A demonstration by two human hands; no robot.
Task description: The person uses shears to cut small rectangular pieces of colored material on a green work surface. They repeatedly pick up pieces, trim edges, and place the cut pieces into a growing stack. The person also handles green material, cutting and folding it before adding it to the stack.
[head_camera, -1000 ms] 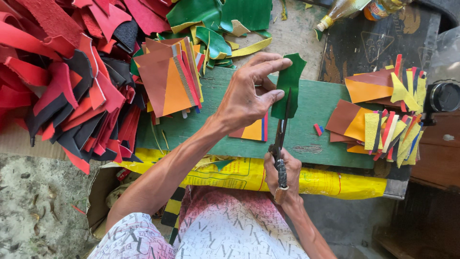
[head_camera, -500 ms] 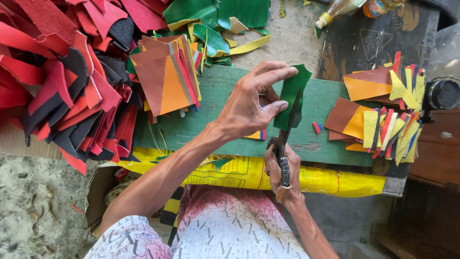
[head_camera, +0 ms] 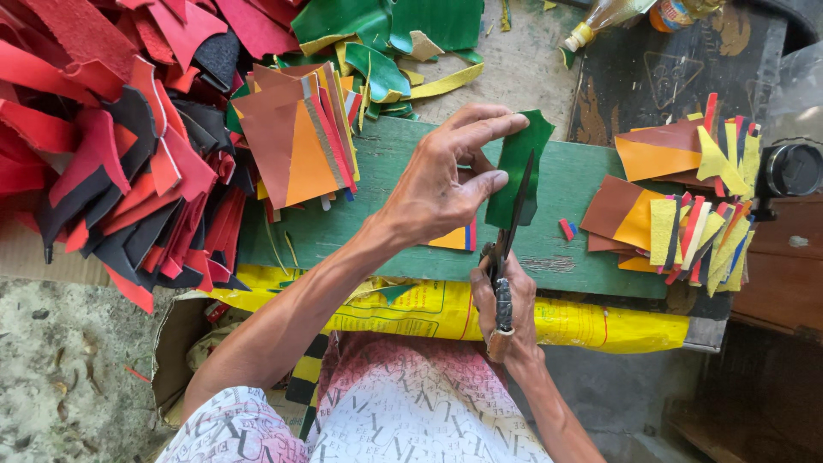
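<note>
A large heap of red and black leather offcuts [head_camera: 111, 146] fills the upper left of the view and overlaps the left end of a long green wooden board [head_camera: 377, 231] that lies across the work area. Below the board's near edge lies a yellow printed plastic sack [head_camera: 549, 317]. At the top centre sits a cluster of glossy green leather scraps [head_camera: 386, 34].

A fanned stack of brown and orange leather pieces [head_camera: 291, 137] rests on the board's upper left part. At the right end of the board lies a second pile of brown, orange, yellow and red strips [head_camera: 677, 206]. A black round container [head_camera: 793, 170] stands just beside that pile, at the right edge.

The left hand [head_camera: 446, 184] is over the middle of the board, thumb and fingers pinched on the left edge of a small green leather piece [head_camera: 519, 167], which is held up above the board. The right hand [head_camera: 506, 300] is closed around the handles of dark metal scissors [head_camera: 510, 231]; the blades point away from the person and run up across the green piece.

Under the left hand, a small orange piece with a blue and red edge [head_camera: 454, 238] lies flat on the board. A tiny red chip [head_camera: 566, 229] lies on the board near the right-hand pile.
</note>
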